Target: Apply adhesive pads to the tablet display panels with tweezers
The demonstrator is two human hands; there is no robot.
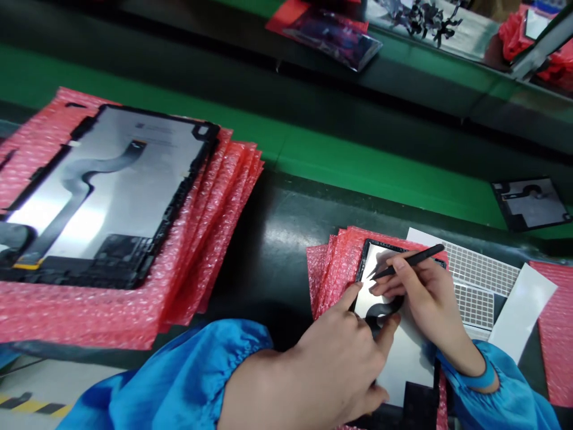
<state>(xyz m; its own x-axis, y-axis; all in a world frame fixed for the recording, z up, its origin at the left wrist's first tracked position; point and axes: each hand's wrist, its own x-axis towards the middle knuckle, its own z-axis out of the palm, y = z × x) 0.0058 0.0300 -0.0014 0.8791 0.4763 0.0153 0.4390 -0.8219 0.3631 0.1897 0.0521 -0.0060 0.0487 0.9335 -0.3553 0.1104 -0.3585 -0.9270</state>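
Note:
A display panel (398, 364) with a silver back and black frame lies on a stack of pink bubble-wrap sheets (342, 254). My left hand (331, 352) rests over its left side, fingers apart. One fingertip touches the panel's left edge, and another is at the dark curved flex cable (382, 309). In my right hand (427, 292) are black tweezers (414, 259), held like a pen. Their tips point left, just over the panel's upper part; whether they touch it I cannot tell. My left hand hides part of the panel.
Sheets of small square stickers (483, 266) and a white strip (523, 313) lie right of the panel. On the left, a larger panel (120, 197) sits on stacked pink bubble wrap (192, 280). Another panel (532, 202) is at the far right. A shelf (478, 39) runs along the back.

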